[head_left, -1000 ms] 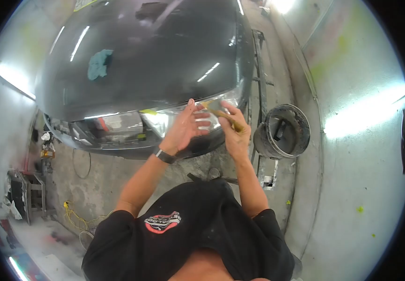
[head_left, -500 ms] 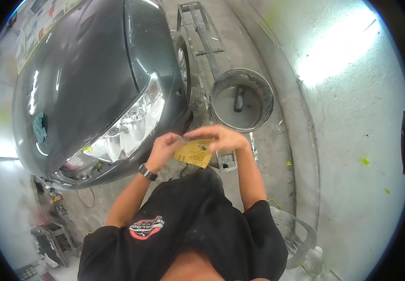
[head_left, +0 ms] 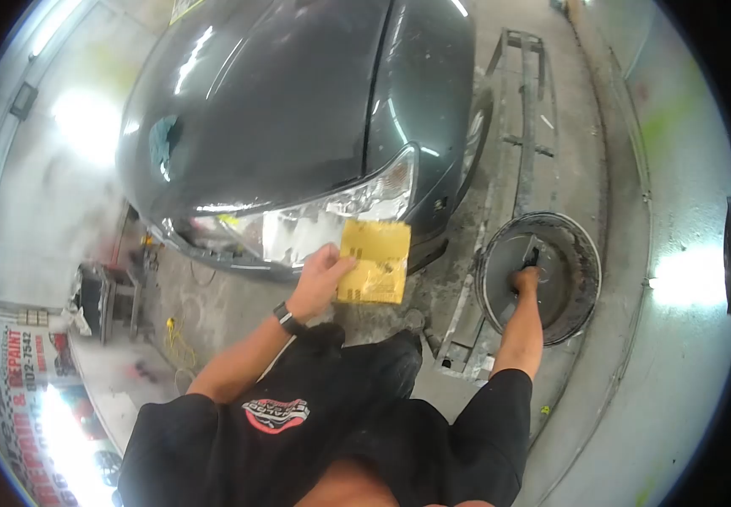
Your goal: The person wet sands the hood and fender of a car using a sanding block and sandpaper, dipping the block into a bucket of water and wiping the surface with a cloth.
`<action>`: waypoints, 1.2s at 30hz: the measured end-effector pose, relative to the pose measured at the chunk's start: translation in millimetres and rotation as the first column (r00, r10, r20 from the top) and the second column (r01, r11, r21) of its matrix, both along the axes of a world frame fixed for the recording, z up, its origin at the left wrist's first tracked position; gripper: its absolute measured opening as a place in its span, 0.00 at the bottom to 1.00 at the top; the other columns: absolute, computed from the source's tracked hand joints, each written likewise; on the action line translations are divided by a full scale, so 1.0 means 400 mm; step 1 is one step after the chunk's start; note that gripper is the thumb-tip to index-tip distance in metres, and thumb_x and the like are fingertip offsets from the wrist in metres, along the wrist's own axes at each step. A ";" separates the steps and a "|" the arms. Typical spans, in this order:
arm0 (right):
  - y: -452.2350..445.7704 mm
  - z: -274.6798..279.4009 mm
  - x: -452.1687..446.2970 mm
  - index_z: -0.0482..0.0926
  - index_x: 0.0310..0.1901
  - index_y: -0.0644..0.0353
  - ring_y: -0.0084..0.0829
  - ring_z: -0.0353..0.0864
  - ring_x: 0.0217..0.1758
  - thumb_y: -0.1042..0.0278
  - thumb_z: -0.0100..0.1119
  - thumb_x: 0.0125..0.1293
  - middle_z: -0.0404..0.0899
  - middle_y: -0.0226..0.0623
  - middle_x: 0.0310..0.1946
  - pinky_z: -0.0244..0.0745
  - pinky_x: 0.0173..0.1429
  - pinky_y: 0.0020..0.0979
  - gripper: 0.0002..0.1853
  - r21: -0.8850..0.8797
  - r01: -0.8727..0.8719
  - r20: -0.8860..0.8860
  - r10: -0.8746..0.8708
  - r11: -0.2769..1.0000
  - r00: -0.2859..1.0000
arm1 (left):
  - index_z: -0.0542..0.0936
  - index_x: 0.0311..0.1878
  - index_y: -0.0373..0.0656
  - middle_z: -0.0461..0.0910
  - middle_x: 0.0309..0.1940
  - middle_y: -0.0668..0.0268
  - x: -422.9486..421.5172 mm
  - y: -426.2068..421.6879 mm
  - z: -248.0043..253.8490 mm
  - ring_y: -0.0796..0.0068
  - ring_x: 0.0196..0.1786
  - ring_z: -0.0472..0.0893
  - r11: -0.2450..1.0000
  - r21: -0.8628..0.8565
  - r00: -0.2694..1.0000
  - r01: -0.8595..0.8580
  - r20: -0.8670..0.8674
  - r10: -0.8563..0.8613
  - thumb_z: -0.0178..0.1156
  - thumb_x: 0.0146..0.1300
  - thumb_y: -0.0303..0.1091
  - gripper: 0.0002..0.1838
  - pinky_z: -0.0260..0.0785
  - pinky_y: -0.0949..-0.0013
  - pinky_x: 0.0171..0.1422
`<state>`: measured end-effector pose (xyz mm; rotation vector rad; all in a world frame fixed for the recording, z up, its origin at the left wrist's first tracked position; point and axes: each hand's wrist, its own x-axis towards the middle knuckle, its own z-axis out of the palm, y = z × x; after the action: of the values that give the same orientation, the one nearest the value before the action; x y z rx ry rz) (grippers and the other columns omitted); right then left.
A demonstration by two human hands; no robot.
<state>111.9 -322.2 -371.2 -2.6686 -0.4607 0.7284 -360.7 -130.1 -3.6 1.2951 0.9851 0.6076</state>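
Observation:
My left hand (head_left: 323, 275) pinches the left edge of a yellow sheet of sandpaper (head_left: 375, 262), its printed side showing. The sheet hangs flat in front of the car's headlight (head_left: 306, 228). Down inside a round bucket (head_left: 589, 253) of grey water, my right hand (head_left: 526, 278) has its fingers closed on a dark sanding block (head_left: 532, 256). The hand covers much of the block, and part of the fingers is hidden.
A dark car with its hood (head_left: 289, 110) and fender stands ahead, a teal cloth (head_left: 161, 145) lying on the hood. Right of it, a long metal frame (head_left: 524, 127) lies on the concrete floor along the wall. A yellow cord (head_left: 178, 342) lies at left, near a metal stand (head_left: 103, 300).
My right hand has left the sandpaper and reached right into the bucket, onto the block. The left hand keeps the sheet, now spread flatter. The view has shifted left.

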 end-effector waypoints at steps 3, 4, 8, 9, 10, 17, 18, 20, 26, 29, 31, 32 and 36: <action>0.037 0.101 0.003 0.80 0.57 0.75 0.55 0.89 0.55 0.61 0.71 0.59 0.86 0.60 0.50 0.84 0.53 0.55 0.29 0.124 0.307 -0.383 -0.240 0.944 0.892 | 0.73 0.36 0.45 0.75 0.30 0.77 0.026 0.011 0.017 0.90 0.33 0.69 0.999 -0.022 0.998 -0.028 0.051 0.030 0.66 0.76 0.31 0.13 0.63 0.79 0.35; 0.037 0.152 0.015 0.83 0.54 0.73 0.54 0.89 0.52 0.60 0.71 0.59 0.87 0.57 0.48 0.85 0.48 0.57 0.26 0.176 0.490 -0.510 -0.347 0.854 0.787 | 0.73 0.36 0.45 0.75 0.30 0.77 0.040 0.016 0.026 0.91 0.33 0.68 0.999 -0.038 0.997 -0.034 0.068 0.037 0.66 0.76 0.31 0.13 0.63 0.79 0.35; 0.001 0.511 -0.108 0.80 0.59 0.74 0.39 0.86 0.47 0.51 0.74 0.67 0.86 0.49 0.49 0.82 0.50 0.44 0.32 0.610 0.475 -0.238 -0.426 0.634 0.873 | 0.74 0.37 0.43 0.79 0.31 0.74 0.117 0.038 0.039 0.90 0.33 0.74 0.998 -0.055 0.986 0.004 0.168 0.005 0.66 0.77 0.31 0.12 0.69 0.78 0.35; -0.011 0.581 -0.152 0.79 0.61 0.75 0.35 0.85 0.50 0.49 0.74 0.69 0.86 0.48 0.51 0.81 0.56 0.39 0.34 0.719 0.363 -0.142 -0.387 0.593 0.911 | 0.74 0.37 0.43 0.80 0.32 0.73 0.132 0.039 0.046 0.90 0.33 0.75 0.998 -0.063 0.983 0.024 0.182 -0.012 0.66 0.77 0.31 0.12 0.70 0.78 0.36; 0.017 0.833 -0.291 0.72 0.67 0.82 0.48 0.82 0.65 0.47 0.70 0.71 0.81 0.62 0.60 0.74 0.69 0.42 0.41 0.741 0.335 -0.176 -0.313 0.582 0.933 | 0.73 0.37 0.42 0.82 0.33 0.70 0.139 0.048 0.030 0.88 0.34 0.78 0.997 -0.051 0.979 0.057 0.200 -0.045 0.66 0.77 0.30 0.12 0.73 0.78 0.37; 0.124 1.154 -0.733 0.71 0.68 0.76 0.32 0.77 0.66 0.66 0.71 0.72 0.80 0.45 0.62 0.70 0.72 0.33 0.30 0.881 0.426 -0.465 0.208 0.206 0.860 | 0.74 0.44 0.43 0.82 0.40 0.69 0.139 0.025 0.072 0.83 0.40 0.81 0.937 -0.216 0.876 0.275 0.459 -0.151 0.65 0.76 0.29 0.08 0.77 0.72 0.43; 0.143 1.123 -0.760 0.70 0.67 0.77 0.33 0.78 0.65 0.66 0.71 0.72 0.80 0.45 0.62 0.70 0.72 0.34 0.31 0.898 0.342 -0.393 0.155 0.278 0.906 | 0.75 0.47 0.43 0.82 0.42 0.69 0.118 0.015 0.127 0.82 0.42 0.82 0.889 -0.316 0.847 0.332 0.515 -0.133 0.65 0.76 0.30 0.07 0.78 0.71 0.46; 0.181 1.149 -0.822 0.70 0.67 0.76 0.33 0.79 0.62 0.66 0.70 0.71 0.81 0.45 0.61 0.72 0.69 0.34 0.30 0.906 0.139 -0.256 0.258 0.400 0.932 | 0.75 0.67 0.44 0.82 0.59 0.65 0.056 0.039 0.112 0.70 0.59 0.84 0.772 -0.409 0.779 0.487 0.603 -0.172 0.56 0.80 0.33 0.16 0.81 0.60 0.64; 0.275 1.240 -1.044 0.68 0.70 0.79 0.38 0.83 0.61 0.64 0.68 0.69 0.82 0.55 0.58 0.75 0.67 0.36 0.34 0.818 -0.006 -0.128 0.192 0.574 0.973 | 0.73 0.73 0.40 0.81 0.66 0.59 -0.119 0.111 0.172 0.62 0.66 0.82 0.600 -0.489 0.574 0.633 0.817 0.061 0.43 0.86 0.53 0.29 0.76 0.54 0.72; 0.312 1.217 -1.132 0.63 0.76 0.78 0.49 0.81 0.68 0.68 0.65 0.69 0.78 0.62 0.65 0.73 0.73 0.41 0.38 0.802 -0.212 0.160 0.141 0.558 0.977 | 0.76 0.72 0.42 0.82 0.65 0.60 -0.188 0.137 0.182 0.62 0.65 0.82 0.555 -0.523 0.528 0.647 0.832 0.168 0.41 0.87 0.55 0.29 0.76 0.56 0.71; 0.338 1.235 -1.189 0.58 0.78 0.76 0.54 0.78 0.71 0.70 0.63 0.69 0.74 0.65 0.69 0.70 0.76 0.43 0.41 0.809 -0.267 0.221 0.150 0.523 0.964 | 0.76 0.71 0.43 0.83 0.65 0.62 -0.203 0.142 0.175 0.63 0.64 0.83 0.627 -0.559 0.581 0.542 0.789 0.202 0.40 0.87 0.54 0.28 0.76 0.58 0.71; 0.350 1.243 -1.209 0.56 0.80 0.75 0.56 0.76 0.73 0.70 0.62 0.68 0.72 0.66 0.71 0.69 0.77 0.44 0.42 0.811 -0.295 0.251 0.154 0.506 0.956 | 0.74 0.73 0.44 0.82 0.65 0.64 -0.218 0.143 0.168 0.65 0.63 0.83 0.687 -0.514 0.566 0.514 0.805 0.179 0.40 0.88 0.51 0.26 0.76 0.59 0.71; 0.384 1.222 -1.248 0.53 0.82 0.74 0.57 0.72 0.77 0.72 0.62 0.67 0.66 0.66 0.75 0.66 0.80 0.45 0.44 0.757 -0.452 0.435 0.153 0.472 0.887 | 0.67 0.80 0.46 0.76 0.70 0.67 -0.268 0.142 0.175 0.72 0.67 0.78 0.891 -0.171 0.604 0.422 0.785 -0.136 0.38 0.89 0.48 0.26 0.71 0.64 0.74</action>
<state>-387.2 -168.5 117.7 -1.7279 -1.0881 0.0538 -467.8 -73.3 66.5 0.7208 0.1408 0.6118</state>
